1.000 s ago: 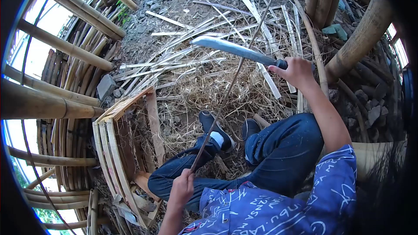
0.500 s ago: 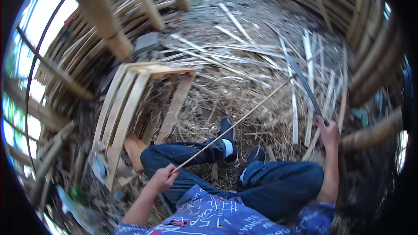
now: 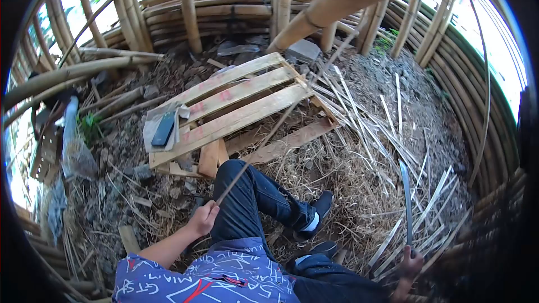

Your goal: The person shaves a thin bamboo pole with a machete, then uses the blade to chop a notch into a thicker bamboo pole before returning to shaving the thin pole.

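Just one camera here, worn on the person's head, so it's a first-person view tilted forward and down over their own lap. It's a super wide fisheye, with a black rim all round, and straight poles bend. The close stuff sits at the bottom: the shirt (image 3: 224, 275), the jeans (image 3: 247, 196), the left hand (image 3: 203, 219) on a thin bamboo strip (image 3: 264, 140) low and left of centre, and the right hand (image 3: 410, 264) with a long knife (image 3: 405, 191) nearly clipped by the bottom right edge. Farther out, the wooden pallet (image 3: 241, 92) fills the middle and the bamboo wall (image 3: 236, 11) curves across the top.
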`<state>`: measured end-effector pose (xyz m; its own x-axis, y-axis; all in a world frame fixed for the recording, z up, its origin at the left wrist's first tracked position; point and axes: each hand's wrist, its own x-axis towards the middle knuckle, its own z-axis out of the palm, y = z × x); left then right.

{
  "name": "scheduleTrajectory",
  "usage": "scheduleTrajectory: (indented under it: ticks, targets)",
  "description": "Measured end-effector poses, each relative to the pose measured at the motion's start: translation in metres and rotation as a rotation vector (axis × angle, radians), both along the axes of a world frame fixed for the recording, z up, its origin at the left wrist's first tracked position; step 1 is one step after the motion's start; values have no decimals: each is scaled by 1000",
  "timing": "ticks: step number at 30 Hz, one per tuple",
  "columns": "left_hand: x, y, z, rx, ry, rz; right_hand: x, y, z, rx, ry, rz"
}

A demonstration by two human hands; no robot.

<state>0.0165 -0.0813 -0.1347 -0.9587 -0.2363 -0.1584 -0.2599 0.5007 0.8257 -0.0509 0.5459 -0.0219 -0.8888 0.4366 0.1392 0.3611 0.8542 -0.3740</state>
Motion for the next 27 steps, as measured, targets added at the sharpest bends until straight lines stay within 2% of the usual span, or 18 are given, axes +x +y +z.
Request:
scheduleTrajectory:
  ticks: [2,5,9,13,15,17,19,21,22,23,24,25,27]
  targets:
    - [7,-2,-7,5,28,117,-4,1,-6,119,-29,24]
    - [9,-6,-13,-47,53,170,-4,5,-14,138,17,77]
    - [8,-9,-1,-107,-13,183,-10,-38,16,57,-76,129]
    - [6,-14,7,-157,-37,152,-19,-77,30,114,-139,183]
    - [3,-14,12,-167,-73,146,-23,-106,41,54,-83,350]
    - [2,-16,11,-116,-87,62,-26,-124,42,125,-48,427]
    - [2,-17,3,-113,-65,56,-29,-147,49,78,-223,517]
    - [-1,-17,2,205,-318,10,-33,-163,48,173,-254,570]
    - [-2,-16,5,205,-318,15,-35,-179,53,169,-255,649]
    - [-3,-15,11,325,-424,23,-35,-189,55,163,-259,731]
    - [-4,-12,18,446,-530,33,-35,-194,45,167,-114,830]
    - [-4,-6,27,448,-538,46,-34,-199,44,163,-122,841]
    - [-4,8,42,356,-329,-8,-34,-210,41,128,-81,945]
